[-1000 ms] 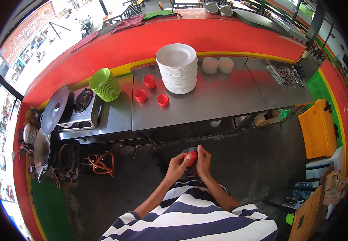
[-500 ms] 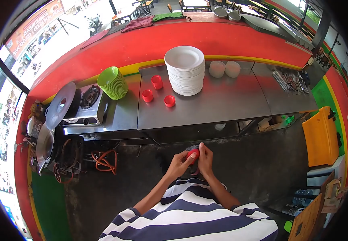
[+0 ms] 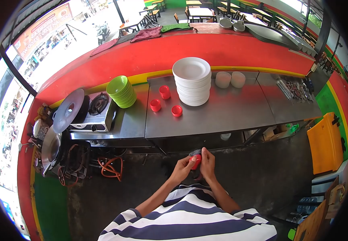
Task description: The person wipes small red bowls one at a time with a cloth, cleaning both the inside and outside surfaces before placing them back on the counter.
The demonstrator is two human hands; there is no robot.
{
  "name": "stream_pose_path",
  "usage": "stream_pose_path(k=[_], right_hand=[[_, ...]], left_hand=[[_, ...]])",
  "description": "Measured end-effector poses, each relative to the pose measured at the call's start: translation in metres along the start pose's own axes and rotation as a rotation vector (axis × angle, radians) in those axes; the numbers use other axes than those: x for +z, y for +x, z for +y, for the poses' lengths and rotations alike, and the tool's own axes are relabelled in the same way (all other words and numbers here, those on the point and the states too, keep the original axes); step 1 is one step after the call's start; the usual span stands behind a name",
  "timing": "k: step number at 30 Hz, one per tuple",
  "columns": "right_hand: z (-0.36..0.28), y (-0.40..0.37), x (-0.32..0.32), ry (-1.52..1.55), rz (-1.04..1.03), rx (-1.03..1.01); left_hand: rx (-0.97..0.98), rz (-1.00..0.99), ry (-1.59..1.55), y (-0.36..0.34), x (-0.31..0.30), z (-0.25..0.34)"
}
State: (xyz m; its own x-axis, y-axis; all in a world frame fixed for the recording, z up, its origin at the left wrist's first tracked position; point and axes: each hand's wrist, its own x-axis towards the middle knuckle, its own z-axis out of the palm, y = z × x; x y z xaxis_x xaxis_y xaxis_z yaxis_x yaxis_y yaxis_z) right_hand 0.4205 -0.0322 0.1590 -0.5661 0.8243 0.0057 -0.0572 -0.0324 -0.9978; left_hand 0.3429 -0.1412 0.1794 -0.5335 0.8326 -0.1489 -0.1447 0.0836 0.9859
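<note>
My left hand (image 3: 180,170) is closed around a small red cup (image 3: 196,162), its thumb pressing on the cup's side. Against the cup's other side is my right hand (image 3: 207,164), fingers together. A dark grey cloth (image 3: 195,152) pokes out between both hands beyond the cup, and it appears bunched in my right fingers. Both hands are held low in front of my body, short of the steel counter's edge. On the counter (image 3: 222,114) stand three similar red cups (image 3: 176,111), left of and in front of a tall stack of white plates (image 3: 194,88).
Green bowls (image 3: 121,92) are stacked beside a gas stove (image 3: 95,112). Two white stacks (image 3: 230,80) stand right of the plates, and cutlery (image 3: 294,90) lies at the far right. A red wall (image 3: 174,50) rises behind. A yellow bin (image 3: 325,143) stands at right.
The view has tilted up slightly, so the counter and its things sit lower and further right. Both hands still hold the red cup and cloth, and the cup has tilted a little.
</note>
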Motion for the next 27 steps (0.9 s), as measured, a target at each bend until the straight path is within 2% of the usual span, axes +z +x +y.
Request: stream_pose_path(k=[1,3,5,6,10,13,16,19,22,25,26,27], right_hand=[[0.009,0.002,-0.002,0.058,0.02,0.042],[0.025,0.005,-0.007,0.17,0.057,0.129],[0.031,-0.002,-0.013,0.015,0.013,0.077],[0.025,-0.007,-0.014,-0.041,-0.005,0.033],[0.007,-0.02,-0.019,-0.282,-0.083,-0.074],[0.018,-0.015,-0.024,-0.249,0.024,-0.08],[0.029,-0.004,-0.037,-0.153,0.054,0.119],[0.048,0.001,-0.041,-0.153,0.143,0.105],[0.024,-0.004,-0.027,-0.347,0.125,-0.119],[0.013,0.006,-0.006,-0.399,0.035,-0.367],[0.02,0.013,0.001,-0.382,0.018,-0.398],[0.026,0.018,0.005,-0.354,-0.017,-0.266]], left_hand=[[0.053,0.022,-0.091,-0.002,0.005,-0.004],[0.071,0.018,-0.028,-0.004,0.007,-0.011],[0.051,0.013,0.058,-0.01,0.007,-0.014],[-0.033,-0.015,0.172,-0.01,0.001,-0.018],[-0.147,-0.185,0.229,-0.001,-0.008,-0.013],[-0.175,-0.233,0.274,0.008,-0.006,-0.009],[-0.112,-0.201,0.086,0.009,0.003,-0.022],[-0.137,-0.152,-0.216,0.012,0.007,-0.035],[-0.152,-0.224,0.04,0.023,-0.011,-0.031],[-0.229,-0.184,0.129,0.036,-0.025,-0.013],[-0.245,-0.192,0.182,0.04,-0.033,-0.011],[-0.258,-0.204,0.236,0.045,-0.04,-0.01]])
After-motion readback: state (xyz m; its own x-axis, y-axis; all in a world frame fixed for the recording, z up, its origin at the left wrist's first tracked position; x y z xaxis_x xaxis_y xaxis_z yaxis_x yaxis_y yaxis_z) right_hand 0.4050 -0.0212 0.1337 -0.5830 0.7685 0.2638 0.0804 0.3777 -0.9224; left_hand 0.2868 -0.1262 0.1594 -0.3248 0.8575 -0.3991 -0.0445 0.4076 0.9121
